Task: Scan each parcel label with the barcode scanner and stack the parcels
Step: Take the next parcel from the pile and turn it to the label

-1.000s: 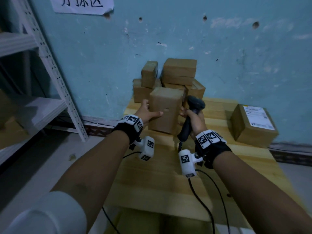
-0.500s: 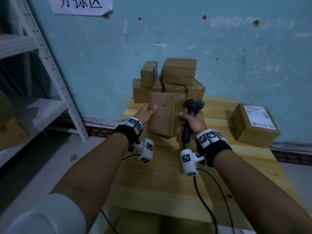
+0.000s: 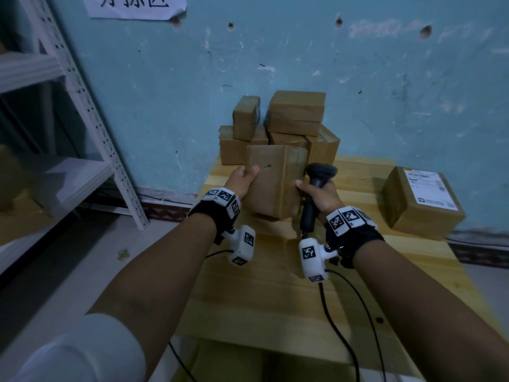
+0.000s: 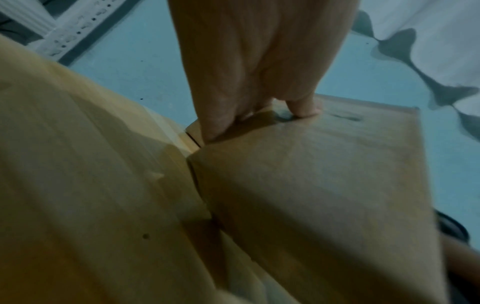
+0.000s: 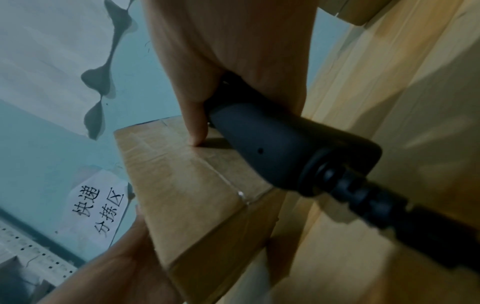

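Note:
A plain brown cardboard parcel (image 3: pixel 275 180) is held upright between both hands over the wooden table (image 3: pixel 275 299). My left hand (image 3: pixel 243 179) grips its left side, thumb on the near face (image 4: pixel 306 102). My right hand (image 3: pixel 319 193) grips the black barcode scanner (image 3: pixel 316 186) by the handle, head up, and its forefinger (image 5: pixel 196 125) touches the parcel's right side (image 5: pixel 197 185). No label shows on the parcel's visible faces. A stack of brown parcels (image 3: pixel 292 122) stands behind against the wall. One parcel with a white label (image 3: pixel 421 199) lies at the right.
The scanner's black cable (image 3: pixel 341 334) runs back over the table's near edge. A white metal shelf rack (image 3: pixel 82 106) stands at the left. The blue wall (image 3: pixel 385 92) is close behind the stack, with a paper sign (image 3: pixel 135 6) above.
The parcel has been turned and drawn a little toward me between both hands. The scanner's head has come upright beside the parcel's right edge.

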The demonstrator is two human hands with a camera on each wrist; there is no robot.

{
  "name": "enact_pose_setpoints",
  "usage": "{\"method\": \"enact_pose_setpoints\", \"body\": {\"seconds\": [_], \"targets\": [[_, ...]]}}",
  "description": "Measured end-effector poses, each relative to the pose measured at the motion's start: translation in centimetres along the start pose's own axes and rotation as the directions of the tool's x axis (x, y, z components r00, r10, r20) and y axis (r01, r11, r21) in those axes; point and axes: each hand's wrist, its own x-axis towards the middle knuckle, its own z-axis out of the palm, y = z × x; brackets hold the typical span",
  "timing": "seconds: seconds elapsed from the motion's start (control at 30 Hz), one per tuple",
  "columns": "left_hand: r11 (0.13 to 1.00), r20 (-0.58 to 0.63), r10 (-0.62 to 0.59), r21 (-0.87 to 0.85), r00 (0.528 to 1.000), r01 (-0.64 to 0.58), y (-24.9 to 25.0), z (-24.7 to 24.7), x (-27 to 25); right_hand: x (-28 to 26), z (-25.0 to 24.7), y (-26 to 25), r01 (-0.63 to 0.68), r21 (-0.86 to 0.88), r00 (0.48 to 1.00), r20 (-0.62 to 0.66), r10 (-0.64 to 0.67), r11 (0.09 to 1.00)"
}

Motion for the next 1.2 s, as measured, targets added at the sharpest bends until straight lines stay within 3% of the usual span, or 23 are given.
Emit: {"method": "enact_pose_setpoints", "body": {"seconds": [0.1,0.27,0.53,0.67,0.9,1.0,1.13,1.2], "targets": [[0.992,-0.054,0.010,0.124,0.999,-0.003,0.6,0.6,-0.3,0.2,0.0,0.3,0.027,0.014,1.000,0.008,-0.027,1.000],[0.991,0.068,-0.130,0.009,0.989,0.130,0.3,1.2,-0.9,-1.8,0.4,-1.4,0.030,0.060,0.998,0.048,-0.033,0.998],[0.964,0.153,0.082,-0.262,0.985,-0.040,0.1,0.7,-2.4,-3.2,-1.0,-2.6,0.040,0.166,0.984,0.167,-0.068,0.985],[0.942,0.038,0.051,-0.333,0.998,-0.035,0.1,0.7,-2.2,-3.9,-0.4,-2.9,0.030,0.183,0.977,0.203,-0.068,0.983],[0.961,-0.136,0.013,-0.273,0.991,-0.050,-0.8,0.2,-1.7,-4.8,0.7,-3.4,0.057,0.165,0.957,0.271,-0.100,0.985],[0.985,-0.227,0.122,-0.090,0.966,-0.146,-0.8,0.0,-1.9,-5.1,1.0,-3.3,0.054,0.169,0.943,0.315,-0.106,0.984],[0.960,-0.180,0.279,0.026,0.943,-0.279,-0.8,-0.1,-2.0,-5.4,1.2,-3.3,0.065,0.191,0.946,0.301,-0.121,0.979],[0.961,-0.133,0.276,0.010,0.952,-0.278,-0.4,0.2,-2.2,-5.4,1.0,-3.3,0.065,0.198,0.952,0.282,-0.120,0.978]]}}
